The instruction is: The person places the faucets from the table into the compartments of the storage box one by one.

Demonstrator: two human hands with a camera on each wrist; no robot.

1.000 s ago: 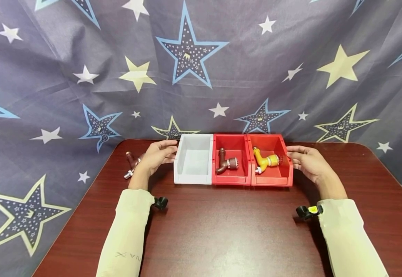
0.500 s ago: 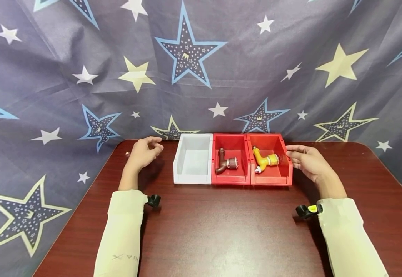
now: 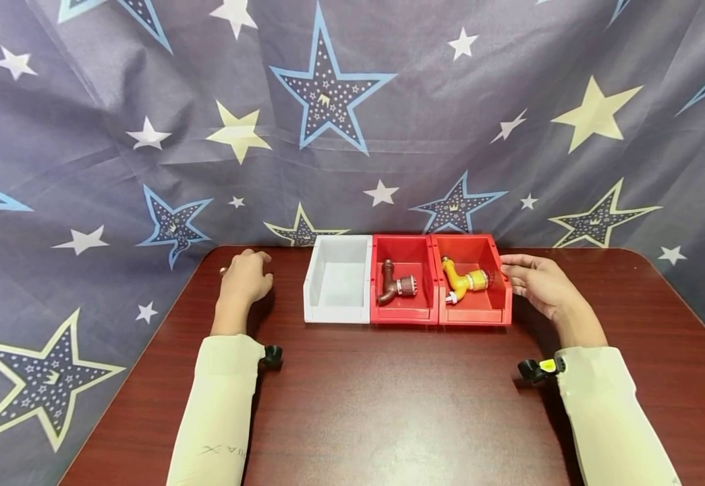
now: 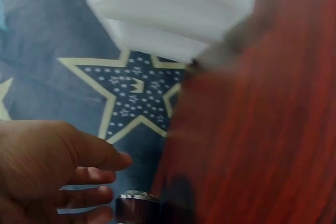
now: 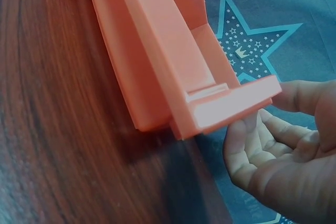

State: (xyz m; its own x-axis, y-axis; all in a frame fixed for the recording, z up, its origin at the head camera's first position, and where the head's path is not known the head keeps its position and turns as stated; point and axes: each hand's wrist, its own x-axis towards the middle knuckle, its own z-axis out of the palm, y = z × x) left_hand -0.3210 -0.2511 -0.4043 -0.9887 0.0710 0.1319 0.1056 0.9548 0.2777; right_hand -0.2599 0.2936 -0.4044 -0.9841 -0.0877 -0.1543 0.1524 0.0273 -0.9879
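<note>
My left hand (image 3: 243, 280) is over the table's far left, beside a brown tap (image 3: 223, 271) that it mostly hides. In the left wrist view, the tap's dark end with a metal rim (image 4: 137, 208) is just beyond my loosely bent fingers, apparently not held. My right hand (image 3: 540, 287) touches the outer side of the right red bin (image 3: 476, 317) with its fingertips. The right wrist view has the fingers (image 5: 239, 153) relaxed against the bin's edge. A yellow tap (image 3: 461, 280) lies in that bin, and a brown tap (image 3: 391, 287) in the middle red bin (image 3: 403, 316).
A white bin (image 3: 336, 314) with nothing in it is at the left end of the row, side by side with the red ones. Behind the wooden table (image 3: 388, 405) hangs a star-patterned cloth (image 3: 352, 175).
My left hand has left the white bin's side, moved left, and lowered over the brown tap, covering most of it. The right hand stays against the red bin.
</note>
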